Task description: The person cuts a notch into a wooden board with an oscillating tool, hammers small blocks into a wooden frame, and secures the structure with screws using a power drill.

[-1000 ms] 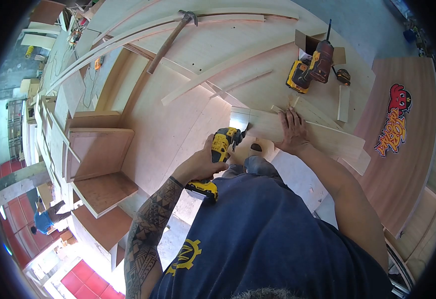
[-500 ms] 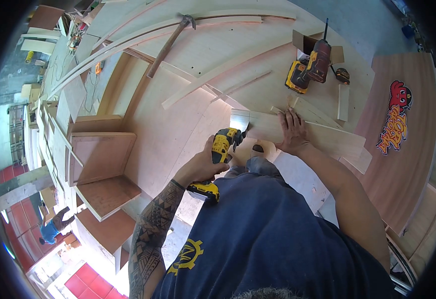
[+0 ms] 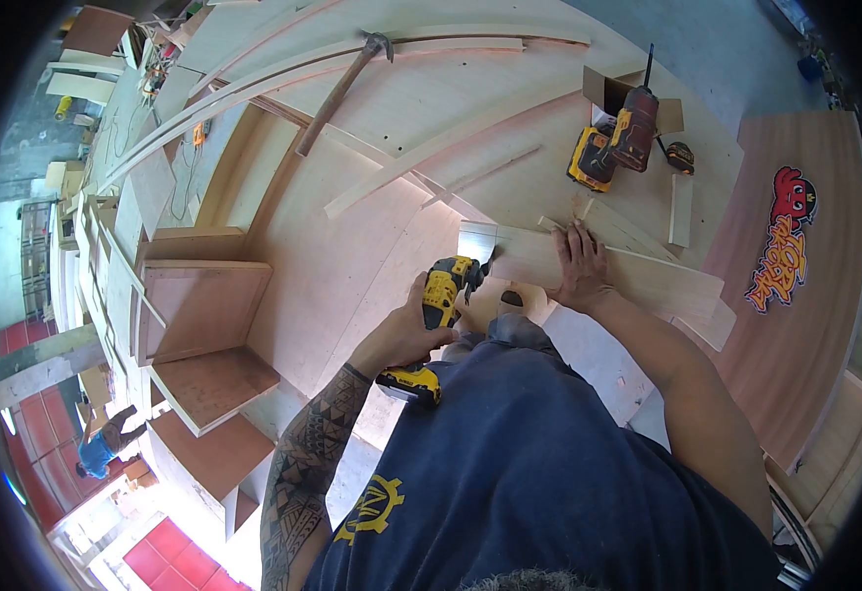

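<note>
My left hand (image 3: 403, 333) grips a yellow and black cordless power tool (image 3: 440, 300), whose nose points at the left end of a pale wooden board (image 3: 648, 281). That board lies flat on the plywood work surface (image 3: 352, 246), just beyond my body. My right hand (image 3: 581, 268) presses palm down on the board with its fingers spread, to the right of the tool's nose. My knee shows just below the board's near edge.
A red and yellow cordless drill (image 3: 620, 138) rests on a small cardboard box at the back right. A hammer (image 3: 337, 84) lies across curved wood strips at the back. A panel with a red sticker (image 3: 781, 241) sits at right. Stepped wooden boxes (image 3: 199, 315) stand at left.
The view has shifted slightly. Both hands keep their places, the left on the tool and the right flat on the board.
</note>
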A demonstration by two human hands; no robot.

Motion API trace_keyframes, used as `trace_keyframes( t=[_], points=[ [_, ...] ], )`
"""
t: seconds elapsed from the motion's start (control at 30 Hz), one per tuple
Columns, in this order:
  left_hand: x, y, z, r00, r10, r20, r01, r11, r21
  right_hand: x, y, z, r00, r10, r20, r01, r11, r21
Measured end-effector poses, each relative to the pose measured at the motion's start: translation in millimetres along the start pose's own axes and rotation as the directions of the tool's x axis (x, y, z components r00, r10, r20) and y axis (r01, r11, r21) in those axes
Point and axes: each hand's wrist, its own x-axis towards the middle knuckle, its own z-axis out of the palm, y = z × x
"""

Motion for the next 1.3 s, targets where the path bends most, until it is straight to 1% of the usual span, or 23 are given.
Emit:
trace_keyframes(
  t=[0.1,0.2,0.27,0.4,0.47,0.6,0.67,0.77,0.93,1.1,1.13,1.2,1.3],
  points=[
    [2.5,3.2,-5.7,1.000,0.002,0.010,-0.002,1.000,0.005,-0.1,-0.6,0.1,1.000,-0.007,0.015,0.008,1.000,-0.025],
    [7.2,3.4,-11.1,1.000,0.007,0.011,-0.007,1.000,0.019,0.8,-1.6,-2.3,1.000,0.003,-0.013,-0.003,1.000,0.018],
    [8.5,7.2,-13.8,1.000,0.006,0.018,-0.006,1.000,0.021,0.7,-1.6,-7.2,0.998,0.007,0.057,-0.006,1.000,-0.005],
    [4.5,20.5,-21.5,0.999,-0.015,0.050,0.014,1.000,0.018,1.3,-1.6,-7.3,0.999,0.005,0.039,-0.005,1.000,0.007],
    [6.1,22.0,-22.5,0.998,-0.013,0.055,0.012,0.999,0.031,1.0,-1.2,-9.0,0.998,-0.010,0.057,0.012,0.999,-0.048],
    [7.9,23.3,-24.8,0.998,-0.018,0.055,0.016,0.999,0.044,0.2,-2.3,-5.1,0.998,0.004,0.070,0.002,0.997,-0.078],
    [9.5,24.8,-25.7,0.998,-0.025,0.066,0.023,0.999,0.038,-0.3,-0.2,-3.4,1.000,-0.026,0.004,0.027,0.995,-0.092],
    [10.7,25.1,-27.0,0.998,-0.030,0.063,0.026,0.998,0.055,0.2,0.8,-4.1,0.999,-0.044,-0.015,0.043,0.994,-0.097],
    [12.5,25.9,-27.4,0.995,-0.049,0.084,0.045,0.998,0.043,-0.1,-1.1,-2.8,0.999,-0.032,-0.010,0.031,0.996,-0.079],
    [12.4,28.2,-26.2,0.994,-0.077,0.074,0.074,0.997,0.035,-0.1,-2.5,-0.3,1.000,-0.020,-0.018,0.019,0.997,-0.077],
    [12.6,29.3,-26.4,0.994,-0.079,0.072,0.077,0.996,0.035,0.0,-2.3,-1.2,1.000,-0.016,0.000,0.016,0.997,-0.070],
    [15.4,27.2,-25.9,0.995,-0.070,0.070,0.067,0.997,0.038,0.5,-2.0,-1.4,1.000,-0.016,0.017,0.017,0.998,-0.063],
    [17.8,24.4,-25.5,0.996,-0.063,0.068,0.060,0.997,0.046,0.8,-3.5,-1.0,1.000,-0.020,-0.004,0.020,0.998,-0.055]
  ],
)
